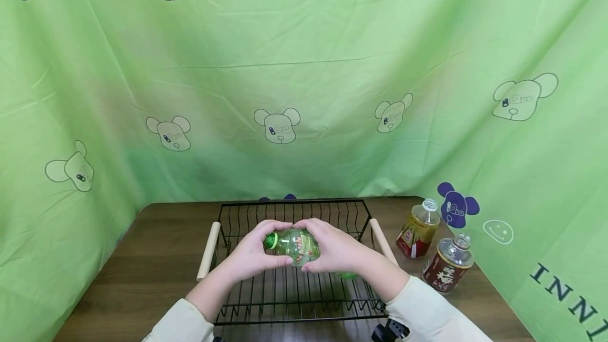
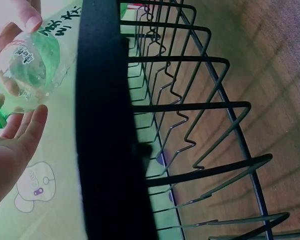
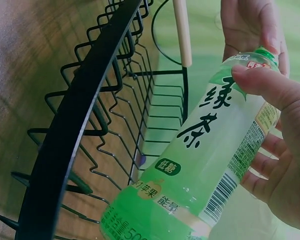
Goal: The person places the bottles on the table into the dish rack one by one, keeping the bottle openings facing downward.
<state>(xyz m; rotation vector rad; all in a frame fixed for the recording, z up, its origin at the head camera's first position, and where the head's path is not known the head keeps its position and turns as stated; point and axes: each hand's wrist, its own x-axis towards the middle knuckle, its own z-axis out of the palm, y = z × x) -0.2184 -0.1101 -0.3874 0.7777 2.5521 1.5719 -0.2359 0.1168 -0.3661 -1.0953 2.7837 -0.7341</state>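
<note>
Both hands hold a green tea bottle (image 1: 300, 247) over a black wire rack (image 1: 285, 305). The bottle lies on its side, its green cap (image 1: 271, 240) toward the left. My left hand (image 1: 252, 251) grips the neck end, thumb and fingers curled round it. My right hand (image 1: 334, 247) grips the bottle's upper body; in the right wrist view the thumb (image 3: 257, 82) presses near the top of the label (image 3: 195, 125), with fingers behind. The base end slants down toward the rack and is mostly hidden by the right hand and forearm in the head view.
The rack has pale wooden handles (image 1: 209, 251) at its sides and stands on a brown wooden table (image 1: 157, 257). To its right stand a bottle with a yellow and red label (image 1: 417, 234) and one with a dark red label (image 1: 444, 271). A green printed cloth (image 1: 304, 78) hangs around the table.
</note>
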